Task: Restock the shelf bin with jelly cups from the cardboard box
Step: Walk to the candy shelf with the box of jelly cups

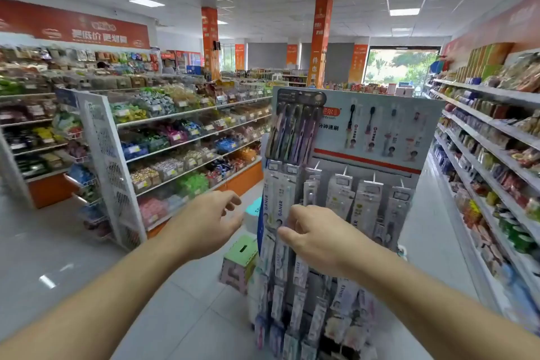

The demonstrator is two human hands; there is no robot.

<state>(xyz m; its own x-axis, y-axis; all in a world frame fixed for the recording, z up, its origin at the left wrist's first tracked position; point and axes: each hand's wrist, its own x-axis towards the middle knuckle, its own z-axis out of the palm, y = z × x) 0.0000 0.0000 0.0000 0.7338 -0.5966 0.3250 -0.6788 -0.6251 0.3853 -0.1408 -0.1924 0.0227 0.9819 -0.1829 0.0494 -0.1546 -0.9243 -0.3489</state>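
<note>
No cardboard box and no jelly cups show in the head view. Both my arms reach forward at waist height in a shop aisle. My left hand (209, 221) hangs in the air with loosely curled fingers and holds nothing. My right hand (314, 235) is in front of a toothbrush display rack (359, 155), fingers loosely bent and empty, close to the hanging packets. Shelves with clear bins of wrapped sweets (181, 137) stand to the left.
A green and pink folding stool (238, 263) stands on the floor by the rack's left foot. A long shelf of packaged snacks (493, 172) lines the right side. Grey tiled floor (73, 242) opens to the left; a narrow aisle runs right of the rack.
</note>
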